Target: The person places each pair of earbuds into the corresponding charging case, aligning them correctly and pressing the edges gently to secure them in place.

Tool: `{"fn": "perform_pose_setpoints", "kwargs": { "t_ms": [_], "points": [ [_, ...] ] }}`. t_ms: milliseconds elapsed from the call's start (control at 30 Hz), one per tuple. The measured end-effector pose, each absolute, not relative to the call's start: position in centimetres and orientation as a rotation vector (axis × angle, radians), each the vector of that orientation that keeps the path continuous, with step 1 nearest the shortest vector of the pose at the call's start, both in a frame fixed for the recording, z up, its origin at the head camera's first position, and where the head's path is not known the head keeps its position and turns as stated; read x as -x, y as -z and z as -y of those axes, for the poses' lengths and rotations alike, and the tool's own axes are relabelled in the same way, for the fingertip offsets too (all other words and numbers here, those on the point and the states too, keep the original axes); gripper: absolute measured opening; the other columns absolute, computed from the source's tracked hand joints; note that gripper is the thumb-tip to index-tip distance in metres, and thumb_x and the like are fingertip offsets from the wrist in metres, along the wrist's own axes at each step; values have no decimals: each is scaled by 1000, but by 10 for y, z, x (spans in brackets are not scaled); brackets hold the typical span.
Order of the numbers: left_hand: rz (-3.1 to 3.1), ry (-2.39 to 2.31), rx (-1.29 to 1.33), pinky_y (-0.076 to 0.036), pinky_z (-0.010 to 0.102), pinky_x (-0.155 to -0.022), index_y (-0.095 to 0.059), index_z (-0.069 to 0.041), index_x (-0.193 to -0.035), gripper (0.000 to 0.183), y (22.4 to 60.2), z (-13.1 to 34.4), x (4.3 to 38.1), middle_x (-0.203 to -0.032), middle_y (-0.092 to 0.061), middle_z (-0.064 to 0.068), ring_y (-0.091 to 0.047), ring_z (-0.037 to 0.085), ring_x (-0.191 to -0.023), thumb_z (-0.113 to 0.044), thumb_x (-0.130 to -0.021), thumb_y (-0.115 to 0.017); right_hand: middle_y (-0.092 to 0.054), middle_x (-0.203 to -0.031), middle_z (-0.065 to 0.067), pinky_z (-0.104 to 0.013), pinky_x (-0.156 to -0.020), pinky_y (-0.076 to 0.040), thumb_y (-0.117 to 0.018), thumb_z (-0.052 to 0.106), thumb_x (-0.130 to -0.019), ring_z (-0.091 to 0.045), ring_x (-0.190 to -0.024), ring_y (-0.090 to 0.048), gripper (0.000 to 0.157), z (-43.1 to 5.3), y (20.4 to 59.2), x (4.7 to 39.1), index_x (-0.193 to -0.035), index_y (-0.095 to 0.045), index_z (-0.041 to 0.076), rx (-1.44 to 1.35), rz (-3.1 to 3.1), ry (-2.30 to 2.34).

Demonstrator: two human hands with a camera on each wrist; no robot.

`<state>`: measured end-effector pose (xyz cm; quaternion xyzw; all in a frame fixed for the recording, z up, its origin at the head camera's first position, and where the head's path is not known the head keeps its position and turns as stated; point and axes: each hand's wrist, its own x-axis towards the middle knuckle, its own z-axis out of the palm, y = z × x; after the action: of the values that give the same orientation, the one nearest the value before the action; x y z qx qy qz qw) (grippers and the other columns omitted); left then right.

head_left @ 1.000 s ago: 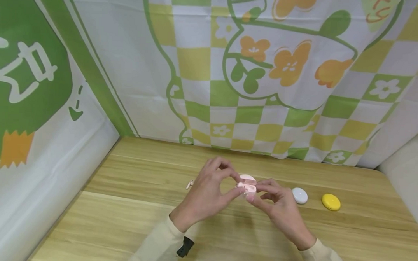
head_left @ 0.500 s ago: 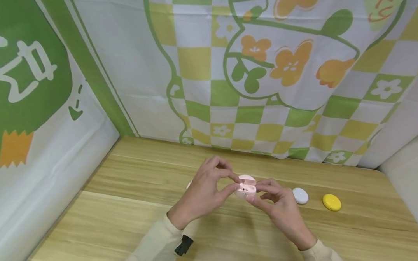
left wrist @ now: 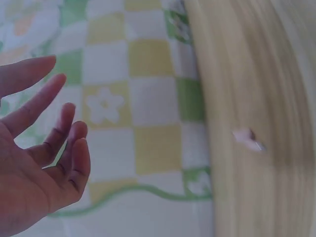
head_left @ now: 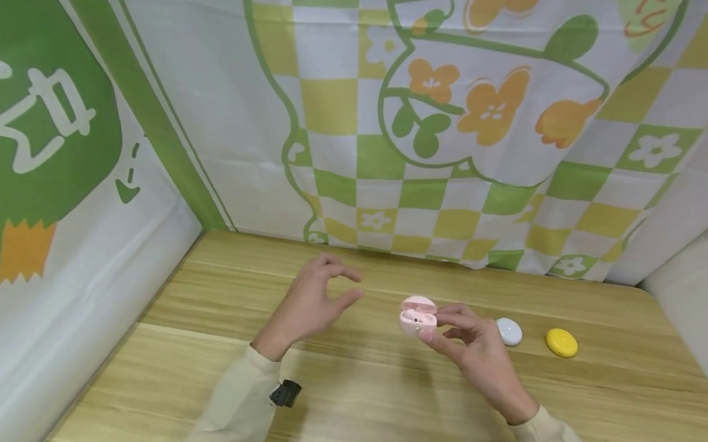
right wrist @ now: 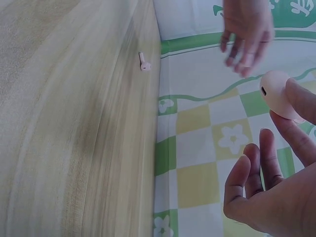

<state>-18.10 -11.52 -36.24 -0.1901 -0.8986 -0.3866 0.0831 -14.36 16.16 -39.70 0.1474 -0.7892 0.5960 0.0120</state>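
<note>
A pink earbud case [head_left: 418, 324], its lid raised, is held above the table by my right hand [head_left: 479, 352], thumb and fingers pinching its right side. Something pink with small dark spots shows inside it, apparently an earbud. In the right wrist view the case [right wrist: 276, 94] turns its rounded underside and a dark slot to the camera. Left of the case, my left hand [head_left: 309, 305] hovers with fingers spread and relaxed, holding nothing. A loose pink earbud [right wrist: 144, 64] lies on the table; in the left wrist view this earbud [left wrist: 248, 139] is blurred, and the left hand hides it from the head view.
A white round case [head_left: 509, 332] and a yellow round case [head_left: 561, 343] rest on the wooden table [head_left: 205, 373] to the right of my right hand. Behind the table hangs a patterned cloth [head_left: 426, 204], and another cloth covers the left side.
My left hand was at the case with a pink earbud at its fingertips; it has let go and moved left, away from the case. The right hand has stayed nearly still.
</note>
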Motion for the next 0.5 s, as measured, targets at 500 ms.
{"fn": "perform_pose_setpoints", "kwargs": {
  "t_ms": [500],
  "points": [
    [3081, 804, 275, -52, 40, -69, -77, -3, -107, 21, 415, 151, 216, -108, -72, 15, -63, 24, -81, -18, -93, -75, -66, -114, -9, -31, -86, -52, -78, 13, -90, -16, -110, -58, 18, -161, 397, 143, -108, -79, 10, -488, 2452, -1859]
  ]
}}
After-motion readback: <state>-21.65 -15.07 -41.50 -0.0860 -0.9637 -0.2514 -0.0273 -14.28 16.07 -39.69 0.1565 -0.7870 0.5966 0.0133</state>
